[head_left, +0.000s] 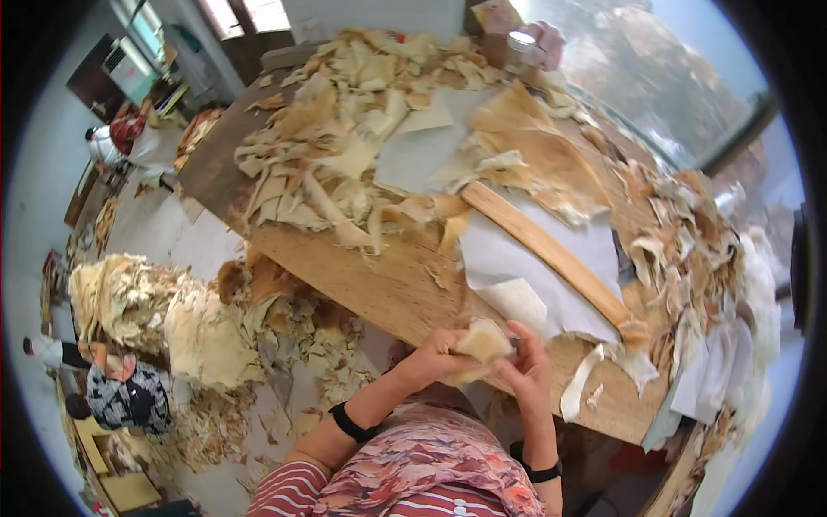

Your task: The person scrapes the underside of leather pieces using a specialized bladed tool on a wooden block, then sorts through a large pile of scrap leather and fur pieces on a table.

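Note:
Near the table's front edge, my left hand [433, 357] is closed on a small cream piece of hide [484, 341]. My right hand [528, 369] pinches the same piece from its other side, thumb and fingers bent around its edge. Just beyond my hands a pale off-white piece [514, 303] lies partly over a white sheet [506, 251]. Across that sheet rests a long flat wooden strip [547, 255], running from upper left to lower right. A curled white strip [581, 384] lies on the wood right of my right hand.
Tan and cream hide scraps [314, 164] heap over the far left of the wooden table [362, 280]; more scraps [680, 228] line its right edge. A lidded jar [519, 52] stands at the back by a window. Large hide bundles [211, 332] and other people [129, 392] are at left.

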`<move>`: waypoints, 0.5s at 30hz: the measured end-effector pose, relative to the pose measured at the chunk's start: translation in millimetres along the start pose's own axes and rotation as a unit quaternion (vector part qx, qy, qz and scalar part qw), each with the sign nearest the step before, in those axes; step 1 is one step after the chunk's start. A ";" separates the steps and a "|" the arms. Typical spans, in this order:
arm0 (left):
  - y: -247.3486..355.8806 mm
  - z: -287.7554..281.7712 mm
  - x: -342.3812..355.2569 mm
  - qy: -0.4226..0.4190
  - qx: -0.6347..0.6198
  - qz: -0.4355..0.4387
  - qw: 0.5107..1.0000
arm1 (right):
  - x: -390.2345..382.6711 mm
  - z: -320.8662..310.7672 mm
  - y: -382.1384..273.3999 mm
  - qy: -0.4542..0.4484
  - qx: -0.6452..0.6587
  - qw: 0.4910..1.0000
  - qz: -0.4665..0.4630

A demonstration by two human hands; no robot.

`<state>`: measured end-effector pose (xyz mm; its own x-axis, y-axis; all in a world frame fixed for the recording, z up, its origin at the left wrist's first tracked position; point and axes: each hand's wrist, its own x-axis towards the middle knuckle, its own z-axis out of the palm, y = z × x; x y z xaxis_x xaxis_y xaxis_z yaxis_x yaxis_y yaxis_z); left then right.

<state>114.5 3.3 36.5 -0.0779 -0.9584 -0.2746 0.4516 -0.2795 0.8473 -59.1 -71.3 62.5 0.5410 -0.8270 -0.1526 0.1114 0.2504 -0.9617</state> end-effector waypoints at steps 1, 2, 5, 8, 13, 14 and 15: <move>4.9 -6.7 -5.4 -0.019 0.024 -0.004 1.000 | 3.4 7.7 -7.6 -0.075 -0.081 0.993 0.037; 9.0 -13.0 -10.9 -0.039 0.048 -0.008 0.998 | 9.5 11.6 -7.1 -0.134 -0.121 0.982 0.053; 13.1 -21.9 -20.6 0.060 0.197 0.073 0.976 | 31.8 12.7 -5.7 -0.245 -0.226 0.938 0.095; 19.4 -45.8 -37.4 0.139 0.325 0.027 0.935 | 50.9 29.6 -2.4 -0.306 -0.234 0.913 0.135; 18.9 -115.0 -64.3 0.394 0.359 0.056 0.844 | 100.4 52.7 -12.2 -0.419 -0.418 0.777 0.212; 22.1 -134.0 -68.8 0.428 0.398 0.089 0.807 | 114.7 64.1 -21.6 -0.442 -0.445 0.743 0.232; 22.4 -153.8 -76.7 0.468 0.432 0.108 0.763 | 129.8 82.6 -36.6 -0.396 -0.485 0.750 0.211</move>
<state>267.3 79.5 6.7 0.7666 -0.6401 0.0521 -0.4231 -0.4423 0.7908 75.9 -146.2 96.6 0.7258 -0.1221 -0.6770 -0.6611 -0.3960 -0.6373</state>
